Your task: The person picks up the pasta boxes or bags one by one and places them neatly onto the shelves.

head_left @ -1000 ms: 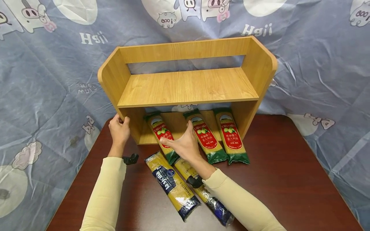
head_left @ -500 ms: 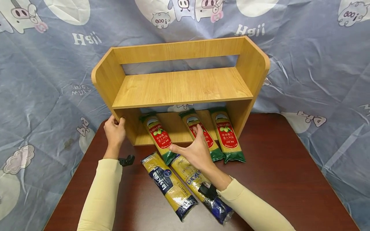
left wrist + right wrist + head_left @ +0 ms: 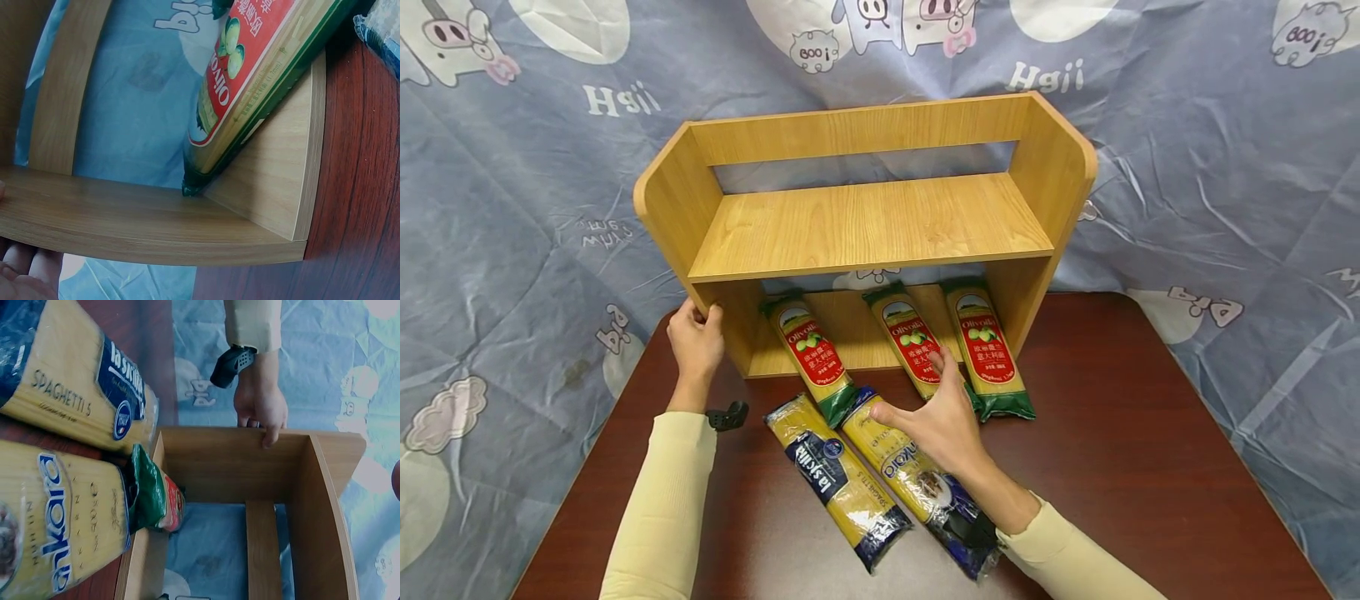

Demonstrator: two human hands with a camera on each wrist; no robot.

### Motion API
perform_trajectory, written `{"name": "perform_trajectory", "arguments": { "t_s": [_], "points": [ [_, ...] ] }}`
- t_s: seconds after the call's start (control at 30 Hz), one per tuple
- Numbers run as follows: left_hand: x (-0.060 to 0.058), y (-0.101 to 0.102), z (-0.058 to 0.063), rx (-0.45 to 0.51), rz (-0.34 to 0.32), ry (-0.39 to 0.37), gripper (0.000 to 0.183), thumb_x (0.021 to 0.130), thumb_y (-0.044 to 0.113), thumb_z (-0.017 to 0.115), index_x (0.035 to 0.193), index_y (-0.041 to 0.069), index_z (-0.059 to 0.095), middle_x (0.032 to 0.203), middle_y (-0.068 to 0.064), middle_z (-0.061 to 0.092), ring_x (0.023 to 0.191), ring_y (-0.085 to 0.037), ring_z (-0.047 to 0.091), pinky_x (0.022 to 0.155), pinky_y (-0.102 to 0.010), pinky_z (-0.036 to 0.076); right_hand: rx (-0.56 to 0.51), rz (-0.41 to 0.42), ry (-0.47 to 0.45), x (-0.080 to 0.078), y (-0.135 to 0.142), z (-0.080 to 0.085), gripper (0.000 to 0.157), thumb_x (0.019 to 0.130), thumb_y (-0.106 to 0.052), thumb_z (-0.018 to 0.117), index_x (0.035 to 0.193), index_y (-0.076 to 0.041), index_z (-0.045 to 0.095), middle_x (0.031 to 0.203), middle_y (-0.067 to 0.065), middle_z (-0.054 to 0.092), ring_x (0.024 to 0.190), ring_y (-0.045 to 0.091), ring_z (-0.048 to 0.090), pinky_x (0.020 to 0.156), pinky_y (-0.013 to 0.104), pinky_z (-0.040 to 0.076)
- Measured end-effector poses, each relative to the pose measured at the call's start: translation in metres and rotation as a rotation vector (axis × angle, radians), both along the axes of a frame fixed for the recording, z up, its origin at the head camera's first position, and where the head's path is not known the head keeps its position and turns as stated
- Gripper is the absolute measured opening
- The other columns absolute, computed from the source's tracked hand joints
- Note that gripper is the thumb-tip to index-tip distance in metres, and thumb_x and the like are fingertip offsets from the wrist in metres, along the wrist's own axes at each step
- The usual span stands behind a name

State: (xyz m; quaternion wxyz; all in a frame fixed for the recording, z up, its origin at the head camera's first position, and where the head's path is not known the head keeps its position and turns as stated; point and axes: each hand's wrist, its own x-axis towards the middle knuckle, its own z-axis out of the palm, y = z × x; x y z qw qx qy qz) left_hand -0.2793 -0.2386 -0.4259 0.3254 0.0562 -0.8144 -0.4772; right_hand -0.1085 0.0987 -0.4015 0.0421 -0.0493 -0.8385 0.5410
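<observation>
My left hand (image 3: pixel 697 346) grips the left side panel of the wooden shelf (image 3: pixel 872 221), its thumb inside and its fingers outside. That same left hand (image 3: pixel 261 403) shows at the panel's edge in the right wrist view. My right hand (image 3: pixel 946 421) hovers with thumb and fingers spread, holding nothing. Beneath it lies a yellow-and-blue Ankara spaghetti pack (image 3: pixel 891 458), partly hidden by the hand and wrist. The middle red-and-green Olivoila spaghetti pack (image 3: pixel 904 329) is overlapped by the fingertips. A second Olivoila pack (image 3: pixel 811 350) leans in the lower compartment's left side.
A third Olivoila pack (image 3: pixel 988 350) leans at the right of the lower compartment. On the dark red table (image 3: pixel 1120 467), a La Sicilia spaghetti pack (image 3: pixel 831 475) lies left of the Ankara one. A patterned blue cloth (image 3: pixel 1210 167) hangs behind the shelf.
My right hand has moved right and toward me, from over the left Olivoila pack to above the Ankara pack, uncovering more of both. My left hand keeps its grip; the view shifts slightly.
</observation>
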Motion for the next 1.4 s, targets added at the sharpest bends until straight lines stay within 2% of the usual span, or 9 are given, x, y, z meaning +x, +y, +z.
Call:
{"name": "perform_trajectory", "arguments": {
  "t_s": [0.27, 0.47, 0.77, 0.93, 1.07, 1.23, 1.4],
  "points": [
    [0.002, 0.0, 0.0, 0.01, 0.01, -0.002, 0.016, 0.095, 0.009, 0.062, 0.101, -0.002, 0.072, 0.086, -0.018, 0.073, 0.071, -0.003, 0.061, 0.057, -0.013, 0.044, 0.012, -0.037, 0.016, 0.023, 0.015, -0.01, 0.133, 0.07, -0.054, 0.09, 0.162, -0.008, 0.007, 0.164, 0.012, 0.026, 0.149, 0.037, 0.025, 0.113, 0.065, 0.025],
    [0.002, -0.001, 0.0, 0.008, 0.02, -0.003, 0.016, 0.094, 0.009, 0.062, 0.101, -0.003, 0.072, 0.083, -0.018, 0.072, 0.069, -0.002, 0.06, 0.056, -0.014, 0.043, 0.045, -0.056, 0.01, 0.039, 0.022, -0.026, 0.133, 0.069, -0.048, 0.092, 0.163, -0.009, 0.006, 0.164, 0.013, 0.026, 0.148, 0.038, 0.025, 0.111, 0.065, 0.029],
    [-0.001, 0.0, 0.002, 0.008, 0.005, -0.002, 0.015, 0.095, 0.008, 0.061, 0.099, -0.002, 0.072, 0.078, -0.013, 0.07, 0.067, -0.002, 0.059, 0.055, -0.015, 0.043, 0.133, -0.073, -0.049, 0.058, 0.032, -0.052, 0.14, 0.066, -0.055, 0.092, 0.162, -0.004, 0.003, 0.162, 0.017, 0.026, 0.145, 0.045, 0.029, 0.107, 0.068, 0.032],
    [-0.003, 0.001, 0.004, 0.03, -0.028, 0.001, 0.018, 0.096, 0.009, 0.06, 0.103, -0.002, 0.072, 0.084, -0.013, 0.071, 0.071, -0.003, 0.062, 0.057, -0.015, 0.046, 0.17, -0.092, -0.075, 0.064, 0.035, -0.066, 0.141, 0.064, -0.054, 0.093, 0.161, -0.004, 0.005, 0.161, 0.019, 0.026, 0.144, 0.047, 0.028, 0.107, 0.069, 0.031],
    [-0.002, 0.001, 0.004, 0.031, -0.001, -0.002, 0.015, 0.095, 0.008, 0.061, 0.1, -0.001, 0.072, 0.079, -0.011, 0.07, 0.07, -0.003, 0.062, 0.056, -0.015, 0.045, 0.204, -0.1, -0.088, 0.068, 0.035, -0.077, 0.144, 0.06, -0.058, 0.094, 0.161, -0.004, 0.007, 0.161, 0.018, 0.026, 0.144, 0.046, 0.029, 0.108, 0.068, 0.03],
    [0.001, 0.002, 0.002, 0.023, 0.0, -0.002, 0.014, 0.094, 0.007, 0.061, 0.1, -0.001, 0.072, 0.079, -0.012, 0.07, 0.069, -0.002, 0.061, 0.055, -0.015, 0.044, 0.242, -0.108, -0.055, 0.071, 0.033, -0.092, 0.146, 0.055, -0.059, 0.095, 0.16, -0.002, 0.012, 0.16, 0.018, 0.03, 0.141, 0.045, 0.032, 0.108, 0.066, 0.03],
    [0.001, 0.003, 0.001, 0.027, -0.007, 0.0, 0.015, 0.094, 0.007, 0.062, 0.101, -0.001, 0.072, 0.08, -0.012, 0.07, 0.069, -0.002, 0.061, 0.055, -0.015, 0.044, 0.264, -0.115, -0.041, 0.072, 0.033, -0.103, 0.147, 0.053, -0.061, 0.095, 0.159, -0.001, 0.014, 0.158, 0.018, 0.032, 0.14, 0.043, 0.037, 0.106, 0.063, 0.036]
  ]
}}
